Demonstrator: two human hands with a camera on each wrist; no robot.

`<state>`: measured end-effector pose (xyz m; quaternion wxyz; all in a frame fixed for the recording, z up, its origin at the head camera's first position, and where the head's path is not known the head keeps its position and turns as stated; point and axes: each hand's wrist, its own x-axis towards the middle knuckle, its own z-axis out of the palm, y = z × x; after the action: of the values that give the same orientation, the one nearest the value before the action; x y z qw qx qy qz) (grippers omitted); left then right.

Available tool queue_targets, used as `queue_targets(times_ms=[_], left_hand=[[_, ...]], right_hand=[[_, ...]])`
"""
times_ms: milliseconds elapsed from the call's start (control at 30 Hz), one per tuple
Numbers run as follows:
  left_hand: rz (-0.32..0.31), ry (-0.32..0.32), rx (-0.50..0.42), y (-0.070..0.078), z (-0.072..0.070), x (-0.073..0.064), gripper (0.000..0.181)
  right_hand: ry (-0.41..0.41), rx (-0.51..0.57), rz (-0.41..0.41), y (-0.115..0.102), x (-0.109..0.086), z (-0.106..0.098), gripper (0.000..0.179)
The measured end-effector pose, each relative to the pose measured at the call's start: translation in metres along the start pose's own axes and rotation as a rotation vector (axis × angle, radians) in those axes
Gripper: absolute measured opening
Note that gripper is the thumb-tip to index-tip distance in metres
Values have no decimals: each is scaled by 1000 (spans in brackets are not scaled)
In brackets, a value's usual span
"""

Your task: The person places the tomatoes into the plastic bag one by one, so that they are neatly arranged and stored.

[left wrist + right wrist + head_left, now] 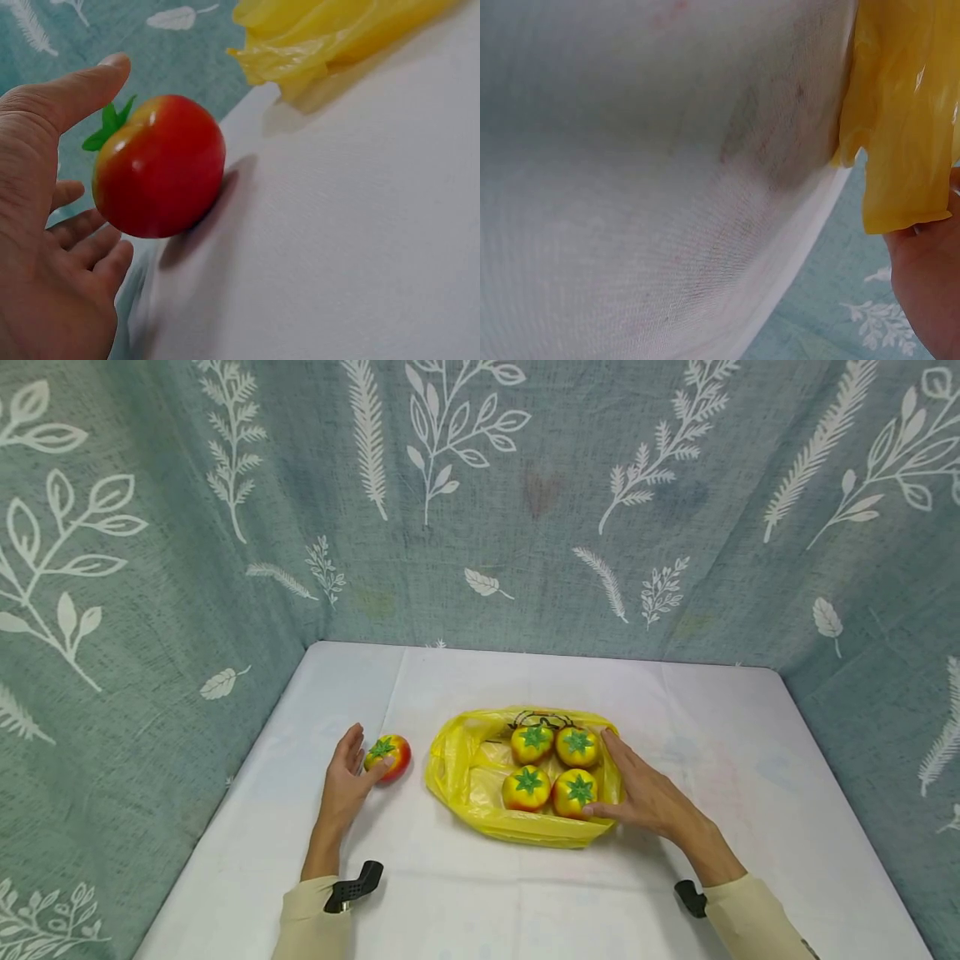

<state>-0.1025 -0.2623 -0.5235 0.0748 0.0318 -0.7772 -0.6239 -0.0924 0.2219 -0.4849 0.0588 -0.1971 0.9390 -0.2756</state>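
Note:
In the head view a red and yellow toy tomato with a green leafy top lies on the table, left of a yellow plastic bag. My left hand is right beside it. The left wrist view has the thumb over the leaf side of the tomato and loose fingers behind it, not wrapped round it. Several similar tomatoes sit in the open bag. My right hand is at the bag's right rim, thumb reaching in over the nearest tomato, fingers extended along the edge. Bag plastic partly covers this hand in the right wrist view.
A white cloth covers the table. Grey-green curtains with white leaf prints rise at the back and both sides. Black wrist devices are strapped over the light sleeves.

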Motion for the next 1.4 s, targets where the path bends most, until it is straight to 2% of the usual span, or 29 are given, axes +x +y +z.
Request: queue_targets(times_ms=[333, 667, 933, 1167, 1400], left_hand=[[-68, -39, 58, 0, 6, -4, 93], [-50, -55, 68, -3, 7, -5, 84], [-50, -48, 151, -6, 6, -6, 75], [-37, -33, 191, -6, 7, -5, 75], [-37, -35, 183, -4, 7, -4, 75]], right_hand=[[-3, -12, -9, 2, 2, 2, 122], [-5, -13, -6, 1, 2, 1, 121], [-1, -6, -13, 1, 2, 1, 121], [-2, 1, 3, 1, 1, 0, 123], [-3, -2, -2, 2, 2, 0, 122]])
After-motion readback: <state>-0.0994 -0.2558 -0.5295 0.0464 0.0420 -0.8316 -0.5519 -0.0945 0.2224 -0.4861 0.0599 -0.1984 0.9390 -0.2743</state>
